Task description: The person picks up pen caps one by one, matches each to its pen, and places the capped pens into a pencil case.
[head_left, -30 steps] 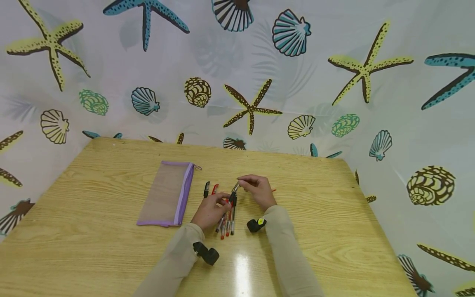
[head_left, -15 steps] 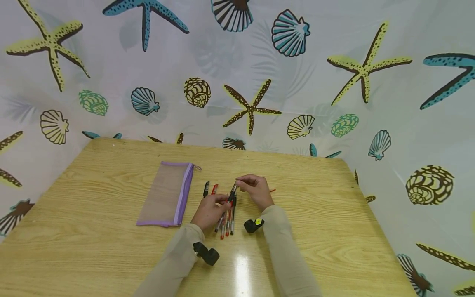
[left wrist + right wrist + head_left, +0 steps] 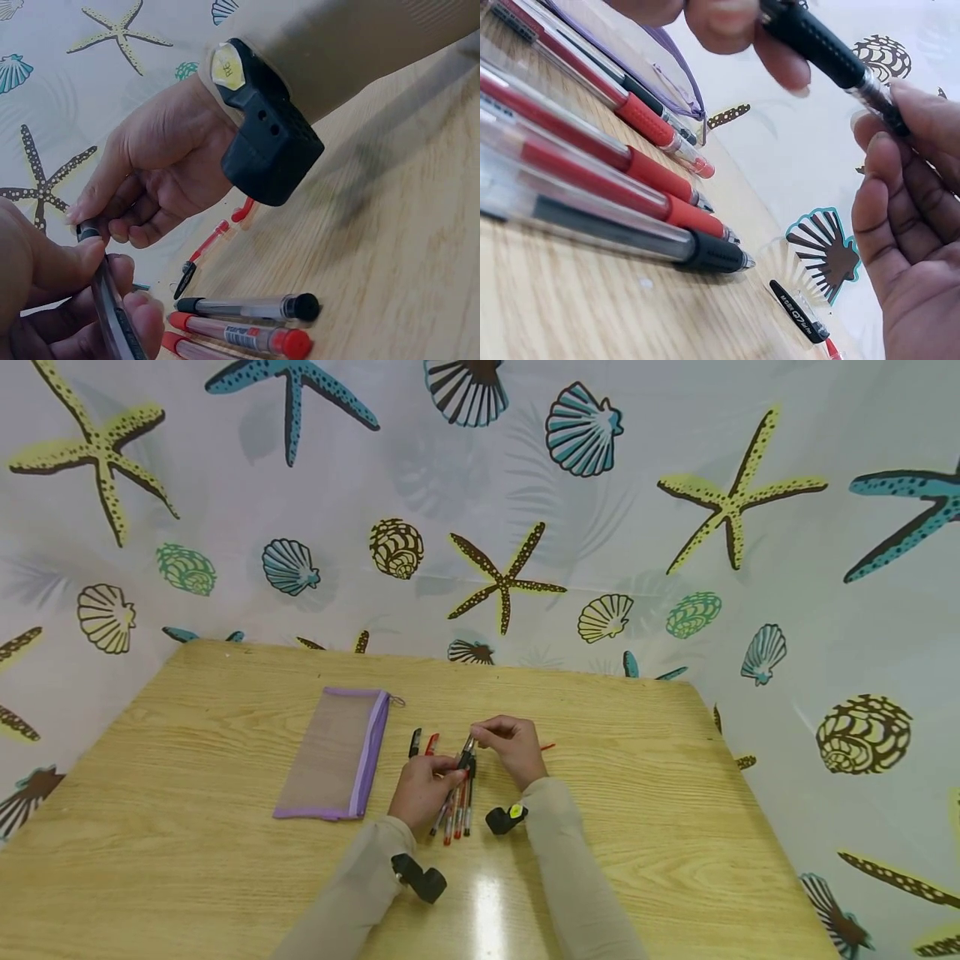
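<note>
My left hand [image 3: 423,787] grips a black gel pen [image 3: 821,49] by its barrel, tilted up above the other pens. Thumb and fingers of my right hand [image 3: 513,745] pinch the tip end of the same pen. Under the hands lie several uncapped pens side by side, among them a red pen [image 3: 660,202] and a black pen [image 3: 712,251], their tips pointing away from me. A black pen cap [image 3: 799,311] with white lettering lies past them, with a thin red piece [image 3: 547,747] sticking out behind my right hand.
A flat mesh pouch [image 3: 330,752] with purple edging lies left of the hands. Between it and the pens are a black piece [image 3: 415,742] and a red piece [image 3: 432,743], partly behind my left hand. A patterned cloth [image 3: 480,485] hangs behind the wooden table [image 3: 187,760].
My right hand has shifted slightly left, nearer to my left hand, and less of the pen's tip end shows between them. My left hand still holds the barrel; the other pens stay put.
</note>
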Tool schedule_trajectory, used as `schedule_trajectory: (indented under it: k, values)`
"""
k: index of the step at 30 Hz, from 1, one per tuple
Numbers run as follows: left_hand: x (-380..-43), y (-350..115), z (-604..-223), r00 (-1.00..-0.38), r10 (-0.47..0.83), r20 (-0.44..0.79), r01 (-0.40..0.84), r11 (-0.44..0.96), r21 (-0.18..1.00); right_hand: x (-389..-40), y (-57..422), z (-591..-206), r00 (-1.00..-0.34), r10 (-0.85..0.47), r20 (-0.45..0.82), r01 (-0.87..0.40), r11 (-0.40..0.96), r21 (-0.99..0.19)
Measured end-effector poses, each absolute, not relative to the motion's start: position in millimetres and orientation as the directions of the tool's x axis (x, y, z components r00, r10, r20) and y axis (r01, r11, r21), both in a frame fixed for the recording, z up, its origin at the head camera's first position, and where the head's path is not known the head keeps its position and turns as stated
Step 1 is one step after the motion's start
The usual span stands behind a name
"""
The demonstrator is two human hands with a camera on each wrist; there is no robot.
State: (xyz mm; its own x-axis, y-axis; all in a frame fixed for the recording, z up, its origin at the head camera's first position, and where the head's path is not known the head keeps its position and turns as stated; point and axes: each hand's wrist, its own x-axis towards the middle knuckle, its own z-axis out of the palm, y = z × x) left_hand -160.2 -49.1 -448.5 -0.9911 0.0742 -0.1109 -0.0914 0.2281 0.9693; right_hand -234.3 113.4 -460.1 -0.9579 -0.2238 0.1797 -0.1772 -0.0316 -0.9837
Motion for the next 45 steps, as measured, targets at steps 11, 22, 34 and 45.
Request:
schedule_trajectory:
  k: [11,22,34,45]
  values:
    - [-158,-48,-454,-0.992,0.043,-0.119,-0.112,0.134,0.985,-229,113,-464,-0.948,-0.229,0.222,-0.211,-0.072,-0.975]
    - [-156,-48,-458,-0.989,0.026,-0.149,-0.148,0.031,0.989,-227,113,-470,-0.941,-0.26,0.219,-0.196,-0.112,-0.974]
    - [-155,-42,-456,-0.971,0.065,-0.228,-0.236,-0.145,0.961,-229,113,-470,-0.934,-0.277,0.224,-0.197,-0.124,-0.973]
    - [-156,-43,-457,-0.97,0.067,-0.234,-0.24,-0.104,0.965,-229,113,-473,-0.938,-0.278,0.205,-0.182,-0.107,-0.977]
